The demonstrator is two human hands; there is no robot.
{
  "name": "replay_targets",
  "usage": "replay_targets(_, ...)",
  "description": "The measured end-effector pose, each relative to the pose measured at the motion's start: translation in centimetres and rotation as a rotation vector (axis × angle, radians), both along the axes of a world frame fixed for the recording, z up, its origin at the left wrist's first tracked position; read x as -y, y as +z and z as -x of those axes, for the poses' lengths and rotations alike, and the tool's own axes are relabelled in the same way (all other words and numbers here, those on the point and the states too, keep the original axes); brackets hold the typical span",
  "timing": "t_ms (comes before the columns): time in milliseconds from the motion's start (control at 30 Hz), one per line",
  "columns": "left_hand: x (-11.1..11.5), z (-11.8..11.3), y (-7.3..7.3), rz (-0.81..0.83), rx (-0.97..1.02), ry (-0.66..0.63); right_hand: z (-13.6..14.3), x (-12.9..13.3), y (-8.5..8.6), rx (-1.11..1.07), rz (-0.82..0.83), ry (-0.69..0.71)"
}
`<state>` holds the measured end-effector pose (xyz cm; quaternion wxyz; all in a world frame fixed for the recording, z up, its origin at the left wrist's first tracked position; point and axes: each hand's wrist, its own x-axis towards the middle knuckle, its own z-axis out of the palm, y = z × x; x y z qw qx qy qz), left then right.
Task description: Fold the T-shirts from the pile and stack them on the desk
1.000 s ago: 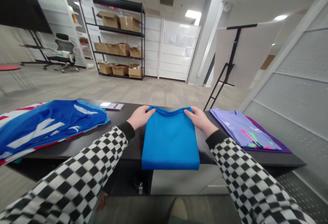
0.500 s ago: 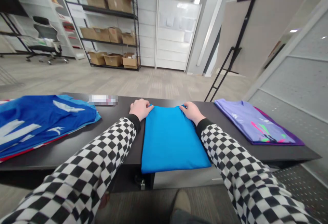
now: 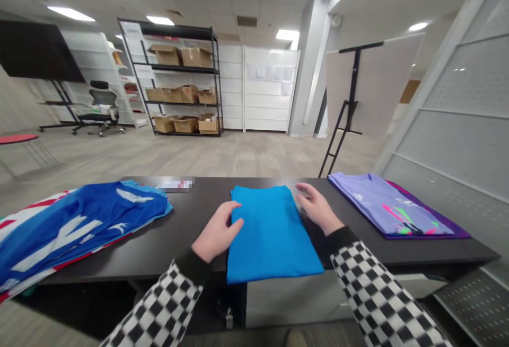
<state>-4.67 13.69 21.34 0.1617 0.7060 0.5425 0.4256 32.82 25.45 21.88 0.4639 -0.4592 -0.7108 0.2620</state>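
The blue shirt (image 3: 274, 241) reaches the counter's (image 3: 186, 217) near edge, between left hand (image 3: 217, 233) and right hand (image 3: 320, 212) (fingers parted, gripping nothing); counter strips separate it from the jersey (image 3: 93, 217) and purple shirt (image 3: 377, 201).

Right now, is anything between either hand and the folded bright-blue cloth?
Nothing visible: the left hand is at the left edge of the folded bright-blue cloth, the right hand beside its right edge.

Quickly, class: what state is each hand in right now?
Left hand: open, at the left edge of the blue cloth; contact cannot be told.
Right hand: open, holding nothing, beside the blue cloth's right edge.
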Motion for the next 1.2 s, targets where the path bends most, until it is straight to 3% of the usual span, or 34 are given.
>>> replay_targets(100,6.6,-0.2,0.0,0.026,-0.173,-0.224,-1.3,6.1,-0.5,0.191,-0.024,0.31)
replay_targets(200,10.1,-1.0,0.4,0.059,-0.349,-0.254,-1.8,10.5,-0.3,0.341,-0.025,0.398)
replay_targets(333,10.9,-1.9,0.4,0.067,-0.471,-0.241,-2.6,13.7,0.2,0.417,-0.038,0.362)
replay_targets(500,11.7,-2.1,-2.0,-0.134,-0.58,-0.13,-4.1,16.8,-1.4,0.712,-0.163,0.37)
replay_targets(600,12.0,-1.9,-3.6,-0.282,-0.584,-0.071,-4.3,17.4,-2.9,0.779,-0.267,0.256)
replay_targets(700,11.8,-1.6,-3.9,-0.353,-0.528,-0.085,-4.4,17.1,-3.2,0.752,-0.325,0.228)
replay_targets(800,11.9,-1.2,-2.3,-0.353,-0.484,-0.114,-4.4,17.2,-1.9,0.696,-0.354,0.254)
replay_targets(967,14.4,-0.2,2.5,-0.387,-0.489,-0.195,-4.5,20.8,2.7,0.506,-0.383,0.326)
replay_targets(1067,17.0,0.2,5.5,-0.475,-0.502,-0.231,-5.0,24.1,5.8,0.365,-0.295,0.35)
replay_targets(1200,19.3,-0.4,10.2,-0.486,-0.33,-0.14,-5.2,26.5,9.8,0.188,-0.142,0.282)
